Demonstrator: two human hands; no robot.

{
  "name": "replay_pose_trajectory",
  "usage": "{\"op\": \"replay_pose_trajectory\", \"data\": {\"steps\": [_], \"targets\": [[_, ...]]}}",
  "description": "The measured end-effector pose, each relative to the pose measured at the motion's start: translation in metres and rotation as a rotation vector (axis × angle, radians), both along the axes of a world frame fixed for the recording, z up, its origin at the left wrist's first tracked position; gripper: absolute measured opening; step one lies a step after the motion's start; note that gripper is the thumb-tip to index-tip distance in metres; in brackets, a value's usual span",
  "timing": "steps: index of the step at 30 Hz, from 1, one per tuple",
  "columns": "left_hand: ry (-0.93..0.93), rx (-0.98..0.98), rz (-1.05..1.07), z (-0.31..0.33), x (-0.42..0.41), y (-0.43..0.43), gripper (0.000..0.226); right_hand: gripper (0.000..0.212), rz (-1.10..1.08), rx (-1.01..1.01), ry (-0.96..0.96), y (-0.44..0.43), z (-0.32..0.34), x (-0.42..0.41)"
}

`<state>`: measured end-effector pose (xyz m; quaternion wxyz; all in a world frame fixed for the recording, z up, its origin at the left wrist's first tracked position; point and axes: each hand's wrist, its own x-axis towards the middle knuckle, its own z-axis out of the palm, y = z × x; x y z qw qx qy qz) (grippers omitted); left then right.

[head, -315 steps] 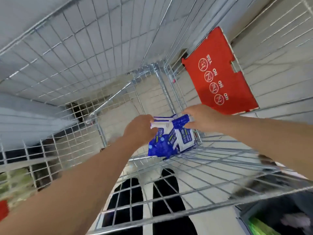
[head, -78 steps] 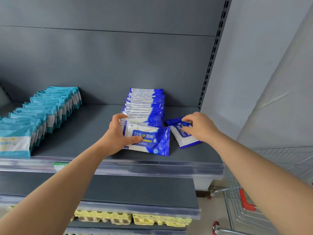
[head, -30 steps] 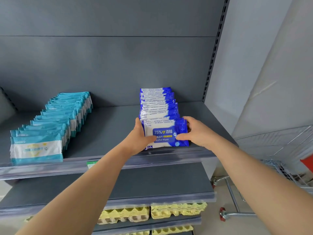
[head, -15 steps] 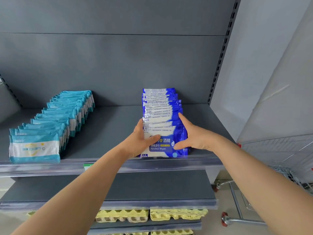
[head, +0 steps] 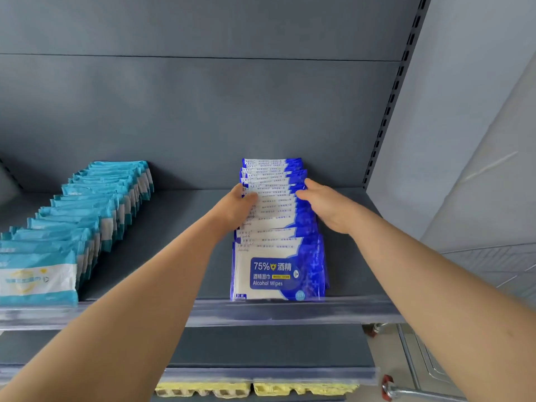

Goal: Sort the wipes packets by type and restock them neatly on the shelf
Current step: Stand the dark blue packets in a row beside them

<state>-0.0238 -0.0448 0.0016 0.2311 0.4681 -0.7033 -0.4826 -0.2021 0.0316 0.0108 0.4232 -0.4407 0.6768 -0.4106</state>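
The grey shelf (head: 179, 227) is carrying two separate rows of wipes, well apart. The blue alcohol wipes packets (head: 278, 219) are standing on edge in a single file right of centre, running from the clear price rail (head: 290, 311) at the shelf's front lip back towards the grey back panel (head: 203, 111). The front packet (head: 275, 274) is facing outward, just behind the rail. The teal wipes packets (head: 95, 204) are standing in a similar file at the left.

The left hand (head: 236, 206) is pressing against the left side of the blue row about midway along, its thumb lying across the packet tops and its fingers extended. The right hand (head: 324, 206) is pressing against the right side opposite, its fingers (head: 304, 188) fairly straight and touching the packet edges. Neither hand is lifting a packet.

A slotted upright (head: 388, 105) is bounding the bay at the right, with a pale wall (head: 464, 111) running beside it. A lower shelf (head: 261, 346) is sitting beneath, and yellow egg trays (head: 304, 388) are showing under that. A metal trolley frame (head: 406, 355) is standing on the floor at lower right.
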Motion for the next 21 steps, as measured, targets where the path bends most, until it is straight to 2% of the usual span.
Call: {"op": "replay_pose_trajectory", "data": {"steps": [4, 6, 8, 12, 15, 17, 19, 21], "targets": [[0.069, 0.039, 0.054, -0.005, -0.004, -0.016, 0.025, 0.036, -0.087, -0.027, 0.147, -0.018, 0.001, -0.01], [0.031, 0.007, 0.086, -0.004, -0.002, -0.027, 0.015, 0.048, -0.148, -0.028, 0.209, -0.024, 0.003, -0.02], [0.003, 0.014, 0.089, 0.0, -0.005, -0.036, 0.015, 0.052, -0.15, -0.007, 0.118, -0.033, 0.003, -0.024], [0.11, 0.15, 0.011, 0.004, -0.022, -0.047, 0.028, 0.027, -0.101, 0.027, -0.17, -0.048, 0.001, -0.017], [0.114, 0.144, -0.007, 0.005, -0.027, -0.044, 0.029, 0.029, -0.099, 0.034, -0.241, -0.05, -0.004, -0.019], [0.144, 0.173, -0.005, 0.003, -0.029, -0.043, 0.028, 0.037, -0.076, 0.031, -0.255, -0.049, -0.007, -0.02], [0.121, 0.135, -0.001, 0.001, -0.03, -0.042, 0.027, 0.041, -0.075, 0.023, -0.158, -0.047, -0.009, -0.02], [-0.005, -0.009, 0.01, 0.002, -0.029, -0.042, 0.024, 0.032, -0.088, -0.005, 0.095, -0.04, -0.007, -0.018]]}}
